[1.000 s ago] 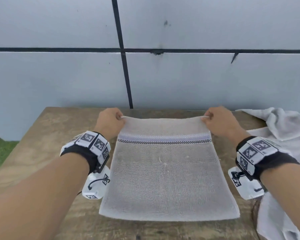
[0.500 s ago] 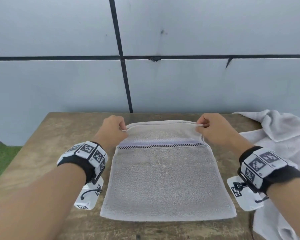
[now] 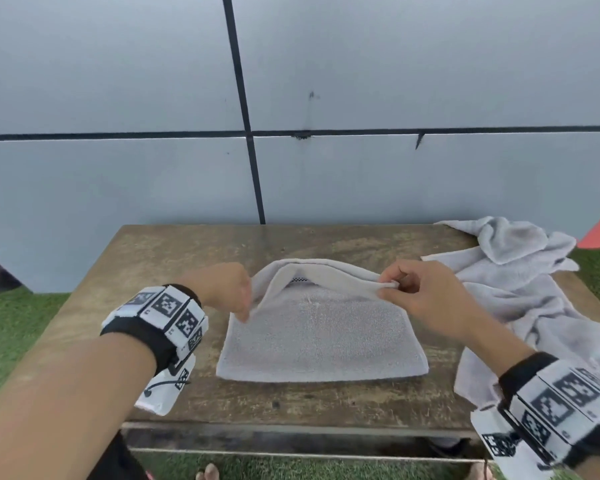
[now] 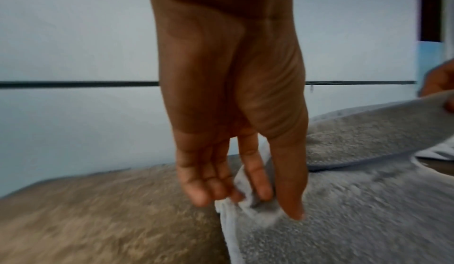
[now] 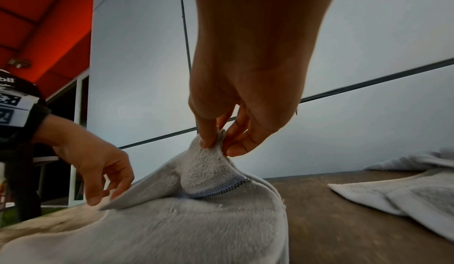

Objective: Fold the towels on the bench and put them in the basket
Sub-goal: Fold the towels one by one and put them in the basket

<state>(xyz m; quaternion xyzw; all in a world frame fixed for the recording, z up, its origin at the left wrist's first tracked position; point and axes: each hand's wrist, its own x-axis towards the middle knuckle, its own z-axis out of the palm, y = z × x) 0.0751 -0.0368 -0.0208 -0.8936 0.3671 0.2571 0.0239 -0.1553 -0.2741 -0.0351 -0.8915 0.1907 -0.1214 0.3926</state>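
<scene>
A pale grey towel (image 3: 321,336) lies in the middle of the wooden bench (image 3: 174,258). Its far edge is lifted and curls over toward me, so the checked stripe (image 3: 300,280) only peeks out beneath the fold. My left hand (image 3: 245,311) pinches the lifted left corner low, close to the towel's surface. In the left wrist view that corner of the towel (image 4: 255,203) sits between thumb and fingers. My right hand (image 3: 390,284) pinches the right corner higher up. The right wrist view shows thumb and fingers on the towel (image 5: 209,163), and the left hand (image 5: 98,163) beyond. No basket is in view.
A loose heap of grey towels (image 3: 520,282) covers the bench's right end, close to my right forearm. A grey panelled wall (image 3: 361,185) rises right behind the bench. Green turf (image 3: 11,327) surrounds it. The bench's front edge (image 3: 291,426) is near my body.
Both hands have lifted the towel's far edge and drawn it toward me over the lower half. The stripe, fully visible before, is now mostly covered. The left hand has dropped lower than the right.
</scene>
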